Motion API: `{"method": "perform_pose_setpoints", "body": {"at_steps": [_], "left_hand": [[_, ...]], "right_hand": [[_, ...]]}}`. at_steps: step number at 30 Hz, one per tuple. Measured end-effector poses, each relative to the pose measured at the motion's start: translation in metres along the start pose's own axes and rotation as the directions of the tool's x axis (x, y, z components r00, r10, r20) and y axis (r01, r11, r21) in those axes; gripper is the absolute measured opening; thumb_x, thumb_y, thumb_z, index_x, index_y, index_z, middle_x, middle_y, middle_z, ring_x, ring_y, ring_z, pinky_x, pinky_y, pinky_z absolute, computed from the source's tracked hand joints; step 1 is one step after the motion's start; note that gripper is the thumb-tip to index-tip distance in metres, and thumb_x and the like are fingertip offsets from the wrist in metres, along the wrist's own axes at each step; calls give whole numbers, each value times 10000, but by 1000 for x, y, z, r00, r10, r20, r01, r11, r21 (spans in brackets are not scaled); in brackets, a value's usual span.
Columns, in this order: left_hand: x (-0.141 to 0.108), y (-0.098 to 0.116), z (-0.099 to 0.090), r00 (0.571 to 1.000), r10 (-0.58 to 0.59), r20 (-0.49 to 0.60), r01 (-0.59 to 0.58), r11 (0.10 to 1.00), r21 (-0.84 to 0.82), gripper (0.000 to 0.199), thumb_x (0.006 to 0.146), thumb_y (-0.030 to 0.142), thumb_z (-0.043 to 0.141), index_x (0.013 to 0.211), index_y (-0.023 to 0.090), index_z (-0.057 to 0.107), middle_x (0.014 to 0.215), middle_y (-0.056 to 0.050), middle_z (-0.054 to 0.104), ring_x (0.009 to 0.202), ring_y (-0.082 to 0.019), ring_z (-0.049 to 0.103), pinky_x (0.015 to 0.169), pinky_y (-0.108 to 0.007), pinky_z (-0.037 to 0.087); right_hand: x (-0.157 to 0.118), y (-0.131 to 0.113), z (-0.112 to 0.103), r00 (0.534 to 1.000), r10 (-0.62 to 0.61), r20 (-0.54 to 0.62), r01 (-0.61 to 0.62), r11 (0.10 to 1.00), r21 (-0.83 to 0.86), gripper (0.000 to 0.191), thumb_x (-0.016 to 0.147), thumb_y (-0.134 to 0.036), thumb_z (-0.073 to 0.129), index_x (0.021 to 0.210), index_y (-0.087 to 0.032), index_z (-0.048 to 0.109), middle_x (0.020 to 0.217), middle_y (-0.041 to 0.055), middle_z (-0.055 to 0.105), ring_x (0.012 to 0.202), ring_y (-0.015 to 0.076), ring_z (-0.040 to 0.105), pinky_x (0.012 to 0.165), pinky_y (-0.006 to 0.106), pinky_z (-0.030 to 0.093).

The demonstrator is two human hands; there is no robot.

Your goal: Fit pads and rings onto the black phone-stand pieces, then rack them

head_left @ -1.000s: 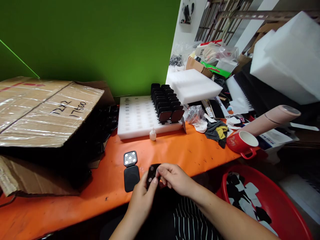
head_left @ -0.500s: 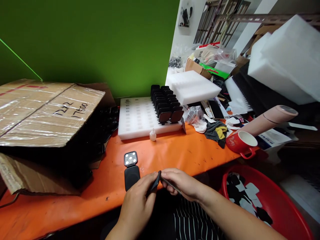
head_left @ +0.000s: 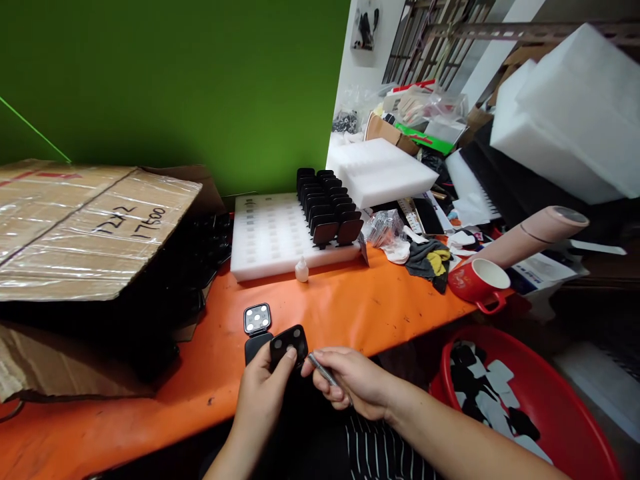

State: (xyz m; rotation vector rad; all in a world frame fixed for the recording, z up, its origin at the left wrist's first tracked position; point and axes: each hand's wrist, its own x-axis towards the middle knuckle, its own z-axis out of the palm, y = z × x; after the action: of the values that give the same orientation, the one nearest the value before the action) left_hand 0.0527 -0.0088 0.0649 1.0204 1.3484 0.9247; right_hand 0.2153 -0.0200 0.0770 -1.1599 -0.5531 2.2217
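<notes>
My left hand [head_left: 261, 387] pinches a black square plate [head_left: 296, 339] with rounded corners, its thumb pressed on the face. Pale round discs show on that face. My right hand [head_left: 353, 379] is closed around a ribbed metal rod [head_left: 323, 368], which looks like a stack of small discs. The rod's tip points at the plate and sits just right of it. Behind my left hand a hinged black piece [head_left: 257, 319] lies unfolded on the orange table [head_left: 345, 307]. White discs dot its upper half; the plate and hand partly cover its lower half.
A white foam block [head_left: 270, 250] holds rows of upright black pieces [head_left: 325, 230], with a small white bottle [head_left: 301, 270] in front. An open cardboard box [head_left: 95, 227] stands at left. A red mug [head_left: 463, 280] and pink flask [head_left: 535, 235] are at right, above a red basin [head_left: 565, 407].
My left hand has turned the plate so its face with discs shows. My right hand has drawn slightly back from it, and more of the rod is visible.
</notes>
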Motion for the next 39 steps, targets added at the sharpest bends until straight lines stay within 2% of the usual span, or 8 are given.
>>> {"method": "perform_pose_setpoints", "body": {"at_steps": [5, 10, 14, 22, 27, 30, 34, 39], "left_hand": [[-10, 3, -1, 970, 215, 114, -230, 964, 136, 258, 811, 346, 601, 986, 180, 695, 792, -42, 712, 751, -197, 659, 707, -271, 503], [-16, 2, -3, 824, 509, 249, -558, 804, 206, 322, 839, 165, 573, 1115, 312, 649, 932, -9, 738, 802, -160, 691, 735, -220, 518], [-20, 1, 0, 771, 581, 261, -630, 756, 178, 444, 811, 91, 587, 1157, 368, 618, 1057, 9, 714, 907, -169, 685, 809, -222, 516], [19, -7, 6, 942, 333, 46, -336, 923, 187, 232, 824, 294, 582, 1028, 224, 668, 939, -61, 725, 860, -225, 676, 769, -302, 526], [79, -13, 6, 933, 356, -50, -309, 866, 393, 389, 776, 234, 598, 1164, 229, 574, 1161, -93, 633, 1089, -277, 571, 960, -461, 416], [76, -14, 6, 893, 447, 44, -396, 738, 547, 384, 780, 210, 584, 1161, 252, 593, 1370, -75, 490, 1304, -302, 361, 1083, -526, 232], [47, -26, 6, 818, 307, 486, -568, 306, 764, 569, 801, 384, 589, 1341, 281, 440, 1478, -80, 342, 1358, -355, 252, 1068, -630, 159], [41, -32, -2, 819, 147, 555, -573, 158, 804, 660, 808, 516, 542, 1393, 271, 360, 1501, -79, 285, 1365, -377, 220, 1048, -665, 168]], "right_hand": [[-3, -6, 7, 998, 47, -51, -50, 998, -48, 200, 886, -276, 464, 756, -138, 529, 568, -40, 474, 375, 19, 315, 354, 138, 166], [-7, -17, 3, 976, 212, 46, -217, 957, 195, 182, 895, -254, 431, 767, -148, 504, 582, -37, 467, 359, 14, 311, 344, 124, 140], [-8, -19, 2, 953, 285, 105, -304, 881, 361, 279, 922, -349, 381, 743, -165, 491, 532, -46, 445, 330, 29, 297, 325, 134, 126], [0, -19, 0, 994, 108, -27, -83, 885, 458, 327, 950, -349, 323, 739, -167, 493, 468, -81, 368, 299, 26, 239, 318, 146, 109], [15, -18, -16, 962, -117, -245, 183, 947, 266, 271, 868, -424, 473, 761, -177, 496, 497, -87, 386, 327, 24, 237, 332, 157, 119], [22, -10, -24, 930, -215, -300, 243, 968, 60, 344, 787, -517, 553, 769, -176, 507, 515, -87, 400, 346, 24, 248, 344, 165, 133], [32, -4, -32, 891, -336, -306, 273, 934, -229, 481, 707, -652, 554, 751, -175, 514, 519, -83, 408, 357, 29, 243, 356, 187, 150], [46, -9, -40, 854, -422, -303, 293, 873, -390, 510, 691, -692, 524, 728, -184, 511, 515, -76, 390, 382, 48, 244, 371, 212, 152]]}}
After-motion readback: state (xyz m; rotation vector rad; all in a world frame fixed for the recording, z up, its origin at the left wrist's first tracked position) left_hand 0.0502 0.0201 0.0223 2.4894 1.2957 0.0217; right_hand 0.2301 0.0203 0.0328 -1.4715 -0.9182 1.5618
